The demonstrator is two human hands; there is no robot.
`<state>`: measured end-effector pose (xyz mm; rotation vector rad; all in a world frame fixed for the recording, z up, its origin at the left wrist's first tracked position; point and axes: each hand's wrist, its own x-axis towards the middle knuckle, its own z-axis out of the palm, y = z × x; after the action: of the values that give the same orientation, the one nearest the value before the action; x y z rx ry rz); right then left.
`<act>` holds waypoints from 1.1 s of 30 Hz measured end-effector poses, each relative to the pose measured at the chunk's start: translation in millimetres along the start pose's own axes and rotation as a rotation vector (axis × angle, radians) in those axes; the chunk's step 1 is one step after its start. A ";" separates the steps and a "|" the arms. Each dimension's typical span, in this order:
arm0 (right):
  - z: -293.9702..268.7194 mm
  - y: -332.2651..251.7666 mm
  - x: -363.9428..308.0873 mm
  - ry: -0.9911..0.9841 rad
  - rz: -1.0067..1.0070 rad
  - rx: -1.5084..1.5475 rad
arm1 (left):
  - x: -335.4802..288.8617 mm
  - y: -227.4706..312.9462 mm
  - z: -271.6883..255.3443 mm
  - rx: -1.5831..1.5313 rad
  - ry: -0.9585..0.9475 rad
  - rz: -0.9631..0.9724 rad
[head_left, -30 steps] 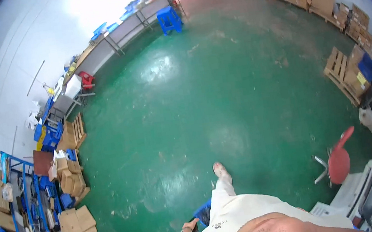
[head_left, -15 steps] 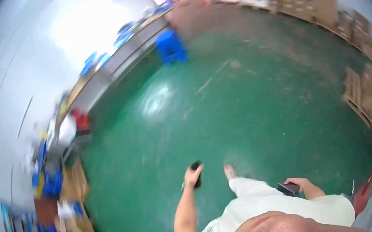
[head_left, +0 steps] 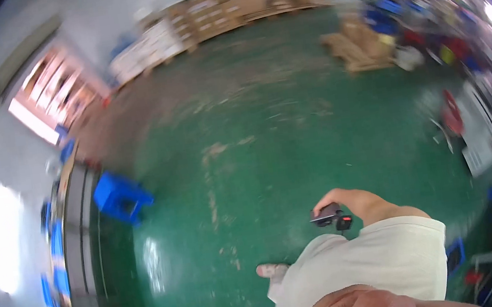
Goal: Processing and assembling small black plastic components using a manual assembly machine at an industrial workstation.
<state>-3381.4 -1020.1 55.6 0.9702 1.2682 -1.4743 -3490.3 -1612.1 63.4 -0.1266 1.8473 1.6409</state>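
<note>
My right hand (head_left: 322, 200) reaches forward over the floor, its fingers closed round a dark box-shaped device (head_left: 327, 213). Just beside that device is a small black piece with a red patch (head_left: 344, 222); whether the two are joined I cannot make out. Nothing of my left hand shows. Below the held things, one foot in a light shoe (head_left: 272, 270) is on the green floor (head_left: 248, 172).
A blue plastic stool (head_left: 120, 197) stands at the left beside a long bench (head_left: 80, 219). Stacked cartons (head_left: 209, 15) line the far wall, with a doorway (head_left: 54, 85) at the far left. Flattened cardboard (head_left: 359, 45) lies at the far right. A red chair (head_left: 452, 114) stands nearer.
My view has swung to the right, so the stool and bench now lie farther left. My left hand, with a dark object, has left the view. My right hand has come forward with the device.
</note>
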 end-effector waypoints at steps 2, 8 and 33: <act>17.3 -35.2 32.9 0.079 -0.150 0.060 | -2.3 42.2 -52.6 -0.145 0.095 -0.026; 119.3 -283.5 -10.9 0.045 0.144 0.056 | 189.3 222.7 -280.5 0.428 0.638 -0.111; 325.8 -1239.4 256.8 0.112 -0.011 -0.010 | 755.4 447.6 -780.1 0.094 0.570 -0.522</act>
<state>-4643.3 -1339.6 173.4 1.0533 1.3615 -1.4376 -4607.6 -1973.9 50.0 -1.0340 2.0498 1.2151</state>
